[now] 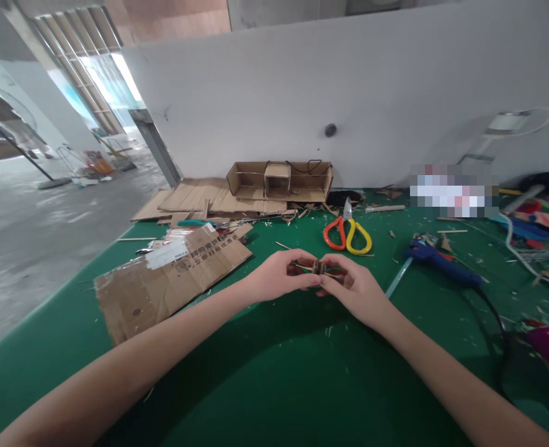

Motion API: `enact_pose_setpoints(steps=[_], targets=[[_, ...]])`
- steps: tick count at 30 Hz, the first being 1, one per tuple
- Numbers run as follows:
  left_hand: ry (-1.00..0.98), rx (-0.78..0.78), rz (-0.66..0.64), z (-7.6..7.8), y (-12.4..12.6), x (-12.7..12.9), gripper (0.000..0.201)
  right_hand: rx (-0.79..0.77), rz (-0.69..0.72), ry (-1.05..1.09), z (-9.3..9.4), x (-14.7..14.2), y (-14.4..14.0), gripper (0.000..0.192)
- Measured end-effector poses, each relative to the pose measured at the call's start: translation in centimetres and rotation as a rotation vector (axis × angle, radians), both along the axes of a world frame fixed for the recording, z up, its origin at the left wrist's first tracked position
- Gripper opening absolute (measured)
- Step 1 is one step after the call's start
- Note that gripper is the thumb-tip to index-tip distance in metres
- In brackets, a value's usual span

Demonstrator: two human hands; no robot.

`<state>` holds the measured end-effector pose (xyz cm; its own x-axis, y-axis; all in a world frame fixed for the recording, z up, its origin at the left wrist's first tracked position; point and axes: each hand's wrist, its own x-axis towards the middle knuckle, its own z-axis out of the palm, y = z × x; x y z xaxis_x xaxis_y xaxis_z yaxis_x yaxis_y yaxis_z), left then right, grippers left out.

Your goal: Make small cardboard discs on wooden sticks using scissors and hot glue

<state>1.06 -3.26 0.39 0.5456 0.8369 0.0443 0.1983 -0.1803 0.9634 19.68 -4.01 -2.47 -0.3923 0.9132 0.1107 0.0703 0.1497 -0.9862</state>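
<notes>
A small brown piece (319, 267), with thin sticks (332, 275) run out to both sides, is held just over the middle of the green counter (274, 385). It is pinched from one side by the grip of the left hand (276, 273) and from the other by the grip of the right hand (358, 287); both are closed on it, and much of it is hidden. Beyond the right hand, scissors (347, 214) with one red and one yellow handle are laid, tip pointed away. To the right, a blue hot glue gun (448, 267) is seen. To the left, a printed cardboard sheet (162, 292) is laid, and at the back an open cardboard box (250, 194) is set before a white partition (255, 112).
</notes>
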Motion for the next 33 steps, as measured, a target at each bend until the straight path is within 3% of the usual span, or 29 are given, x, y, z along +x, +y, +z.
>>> enact_pose_setpoints(steps=[3, 7, 14, 18, 21, 25, 27, 29, 33], targets=[[-0.052, -0.102, 0.002, -0.4, 0.2, -0.1, 0.032, 0.001, -0.035, 0.007, -0.3, -0.1, -0.1, 0.028], [-0.131, -0.204, 0.067, -0.7, 0.4, -0.1, 0.028, 0.076, -0.008, -0.023, -0.4, 0.0, -0.3, 0.048], [-0.129, -0.217, 0.092, -0.9, 0.4, 0.1, 0.033, 0.183, -0.01, -0.12, 0.3, -0.1, -0.8, 0.028], [-0.078, -0.151, 0.118, -0.7, 0.1, 0.2, 0.05, 0.183, -0.106, -0.097, 0.1, -0.1, -0.6, 0.026], [0.194, 0.145, 0.157, 0.6, 0.3, -0.6, 0.055, 0.131, -0.195, -0.087, -0.2, 0.1, -0.1, 0.028], [0.88, 0.709, 0.302, 2.4, 2.2, -4.3, 0.038, 0.152, -0.294, -0.153, -0.3, 0.7, 0.4, 0.037], [1.112, 0.742, 0.411, 2.6, 3.7, -6.8, 0.036, 0.212, -0.331, -0.241, -0.1, 0.9, 0.5, 0.039], [1.225, 0.643, 0.446, 2.5, 5.0, -9.1, 0.04, 0.276, -0.337, -0.36, 0.3, 1.0, 0.7, 0.037], [1.209, 0.476, 0.375, 1.9, 6.6, -11.5, 0.035, 0.377, -0.279, -0.546, 1.2, 0.4, 2.0, 0.033]])
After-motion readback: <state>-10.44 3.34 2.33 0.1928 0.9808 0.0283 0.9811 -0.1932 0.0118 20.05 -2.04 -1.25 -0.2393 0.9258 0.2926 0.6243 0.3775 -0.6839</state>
